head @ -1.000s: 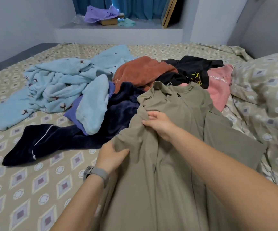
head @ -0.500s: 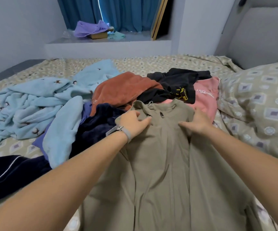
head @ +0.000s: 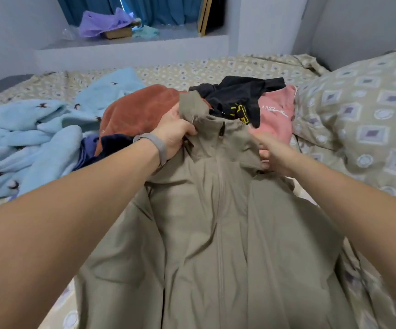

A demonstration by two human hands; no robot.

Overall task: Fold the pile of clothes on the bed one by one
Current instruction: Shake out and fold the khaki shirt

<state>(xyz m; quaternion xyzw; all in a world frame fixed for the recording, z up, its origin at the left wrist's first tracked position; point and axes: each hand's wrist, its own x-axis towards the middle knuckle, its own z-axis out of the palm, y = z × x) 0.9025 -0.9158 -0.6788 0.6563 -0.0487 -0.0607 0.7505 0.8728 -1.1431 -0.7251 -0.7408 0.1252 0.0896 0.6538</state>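
An olive-green zip jacket (head: 218,233) lies spread front-up on the bed, collar away from me. My left hand (head: 175,134), with a grey wristband, grips the left side of the collar and lifts a flap of it. My right hand (head: 268,150) grips the right shoulder by the collar, blurred. Behind the jacket lies the pile: a rust-brown fleece (head: 140,110), a black garment with yellow print (head: 237,96), a pink top (head: 277,112), a dark navy piece (head: 111,146) and a light blue fleece (head: 31,138).
A patterned pillow (head: 363,119) sits at the right. The patterned sheet (head: 192,72) stretches back to a grey ledge (head: 130,51) with a purple cloth and blue curtains behind it. Grey walls close in left and right.
Both hands have closed on the jacket's collar area; the left one has raised a flap of the collar. The view has moved closer and lower over the jacket.
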